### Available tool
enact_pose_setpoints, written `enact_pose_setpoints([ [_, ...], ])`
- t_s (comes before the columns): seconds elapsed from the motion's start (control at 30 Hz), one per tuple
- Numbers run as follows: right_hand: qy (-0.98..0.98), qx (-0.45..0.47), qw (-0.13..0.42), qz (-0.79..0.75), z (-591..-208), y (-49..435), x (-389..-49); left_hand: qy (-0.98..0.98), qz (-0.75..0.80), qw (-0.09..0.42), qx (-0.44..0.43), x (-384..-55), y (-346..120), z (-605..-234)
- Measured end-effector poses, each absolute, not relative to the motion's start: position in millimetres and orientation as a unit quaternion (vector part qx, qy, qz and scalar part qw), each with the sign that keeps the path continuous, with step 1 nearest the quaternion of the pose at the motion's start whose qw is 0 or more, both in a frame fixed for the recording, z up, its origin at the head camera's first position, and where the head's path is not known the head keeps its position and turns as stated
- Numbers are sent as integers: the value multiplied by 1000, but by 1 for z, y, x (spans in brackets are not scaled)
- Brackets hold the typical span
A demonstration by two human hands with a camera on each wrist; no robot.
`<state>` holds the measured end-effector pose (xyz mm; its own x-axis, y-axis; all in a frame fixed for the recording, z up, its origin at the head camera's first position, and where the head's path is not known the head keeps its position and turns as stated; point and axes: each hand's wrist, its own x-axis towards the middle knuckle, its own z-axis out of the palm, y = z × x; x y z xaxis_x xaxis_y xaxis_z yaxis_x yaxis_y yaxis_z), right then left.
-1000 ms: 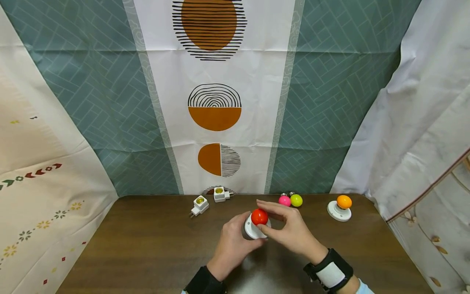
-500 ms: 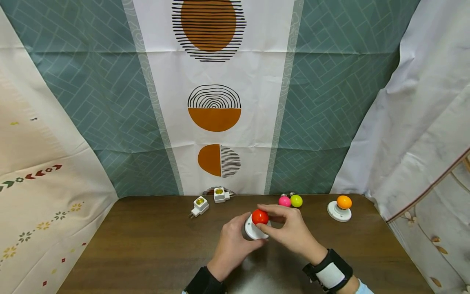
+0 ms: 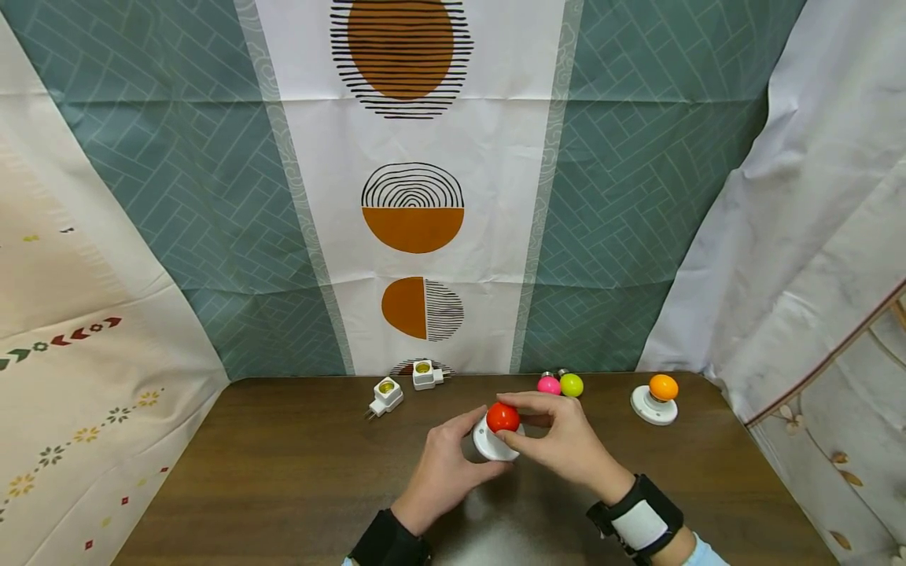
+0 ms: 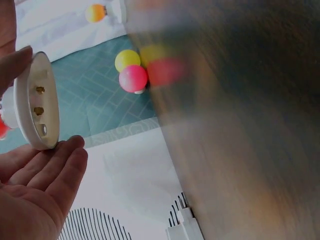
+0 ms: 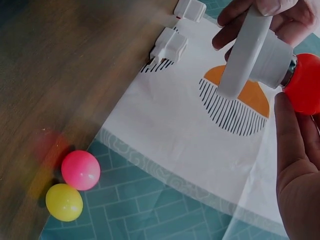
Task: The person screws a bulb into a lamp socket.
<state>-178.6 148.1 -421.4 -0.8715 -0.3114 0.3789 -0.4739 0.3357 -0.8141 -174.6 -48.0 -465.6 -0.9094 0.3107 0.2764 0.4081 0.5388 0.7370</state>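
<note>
My left hand (image 3: 447, 468) grips a round white lamp holder (image 3: 488, 445) by its rim, thumb on the near side and fingers on the far side. In the left wrist view the holder's hollow underside (image 4: 46, 100) shows, raised off the table. A red bulb (image 3: 502, 417) sits in the holder's socket, and a sliver of its metal base shows in the right wrist view. My right hand (image 3: 562, 440) pinches the red bulb between thumb and fingers.
Two white plug-in sockets (image 3: 385, 395) lie at the back left of the brown table (image 3: 297, 472). A pink bulb (image 3: 548, 384) and a yellow-green bulb (image 3: 571, 385) lie behind my right hand. At the back right, an orange bulb (image 3: 663, 387) stands in a white holder (image 3: 653, 409).
The red bulb and its holder have shifted very slightly to the right with both hands. Both grips look the same, and the other bulbs and sockets stay put.
</note>
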Motion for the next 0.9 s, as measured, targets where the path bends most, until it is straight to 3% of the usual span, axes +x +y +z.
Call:
enact_pose_setpoints([
  [0.47,-806,215,105,541,-425,143,-174,-870,-455,95,-165,-171,-43,-470],
  [0.9,-816,262,76,510,-423,147,-178,-867,-458,86,-176,-172,-43,-469],
])
